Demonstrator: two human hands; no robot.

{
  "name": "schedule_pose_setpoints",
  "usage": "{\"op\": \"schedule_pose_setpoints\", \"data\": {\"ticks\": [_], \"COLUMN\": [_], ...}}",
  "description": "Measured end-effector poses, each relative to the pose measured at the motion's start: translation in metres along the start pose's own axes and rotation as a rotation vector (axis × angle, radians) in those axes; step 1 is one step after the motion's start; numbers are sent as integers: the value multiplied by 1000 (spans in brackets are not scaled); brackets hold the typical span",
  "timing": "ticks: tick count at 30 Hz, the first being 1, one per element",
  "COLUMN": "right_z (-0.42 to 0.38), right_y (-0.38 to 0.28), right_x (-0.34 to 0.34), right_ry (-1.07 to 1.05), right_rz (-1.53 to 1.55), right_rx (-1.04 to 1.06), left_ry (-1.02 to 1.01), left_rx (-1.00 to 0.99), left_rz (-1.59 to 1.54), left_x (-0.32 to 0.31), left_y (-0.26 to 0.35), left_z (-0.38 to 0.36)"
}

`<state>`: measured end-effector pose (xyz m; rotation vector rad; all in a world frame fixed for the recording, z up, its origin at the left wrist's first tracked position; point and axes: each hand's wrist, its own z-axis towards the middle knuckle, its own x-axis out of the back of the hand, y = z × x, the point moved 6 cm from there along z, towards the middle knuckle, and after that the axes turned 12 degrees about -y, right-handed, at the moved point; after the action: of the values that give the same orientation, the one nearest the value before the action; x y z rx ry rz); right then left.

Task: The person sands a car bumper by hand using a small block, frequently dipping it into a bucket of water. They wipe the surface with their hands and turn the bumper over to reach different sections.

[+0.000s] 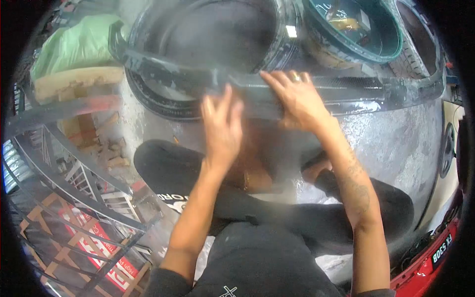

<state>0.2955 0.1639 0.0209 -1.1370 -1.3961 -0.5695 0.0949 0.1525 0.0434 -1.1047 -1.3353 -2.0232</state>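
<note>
A long, wet, dark bumper lip [346, 89] with a carbon-fibre weave stretches across the view, its ends curving up on both sides. My right hand [299, 99], with a ring on one finger, grips its upper edge just right of the middle. Against the near side of the lip, left of the middle, is my left hand [220, 126]. Its fingers are blurred by motion, and whether anything lies under them is hidden. Part of the lip rests over a large black round tub [163, 109].
A green basin [396, 49] of water with items in it stands at the upper right. On the left are a green plastic bag [74, 42], a dark metal rack [64, 148] and a red-printed box [99, 242]. A red car part with a plate [440, 250] sits lower right.
</note>
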Motion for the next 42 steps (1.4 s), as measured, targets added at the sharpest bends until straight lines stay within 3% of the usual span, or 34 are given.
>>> {"op": "schedule_pose_setpoints", "data": {"ticks": [5,10,14,16,19,21,24,26,30,32,34,36,39,42], "right_z": [-1,-1,-2,-4,-4,-2,-5,-8,-9,-8,-7,-13,-11,-6], "right_y": [-3,-1,1,-3,-1,5,-6,-1,3,5,4,1,3,5], "right_x": [0,0,-3,0,-1,1,-8,-1,-1,-7,-7,-4,-2,-5], "right_ry": [27,-14,44,25,2,32,43,46,4,94,68,85,14,44], "right_rz": [35,7,29,41,-18,-33,12,66,7,-8,11,-9,-5,16], "right_rx": [-9,-42,-10,-19,-33,-32,-22,-42,-25,-17,-24,-13,-20,-25], "left_ry": [49,-82,-88,0,-137,-104,-62,-41,-184,-132,-158,-53,-194,-198], "left_rx": [-26,18,-9,-63,-107,-167,-213,-161,-127,-187,-117,-147,-118,-145], "left_rz": [38,-14,67,78,167,191,235,212,209,274,298,303,221,267], "left_x": [-9,1,-3,-4,1,-1,-13,-8,-9,-13,-18,-16,-12,-10], "left_y": [-32,20,-5,-6,36,36,10,18,50,34,12,24,66,40], "left_z": [55,-5,47,55,6,9,60,60,0,29,71,58,-2,35]}}
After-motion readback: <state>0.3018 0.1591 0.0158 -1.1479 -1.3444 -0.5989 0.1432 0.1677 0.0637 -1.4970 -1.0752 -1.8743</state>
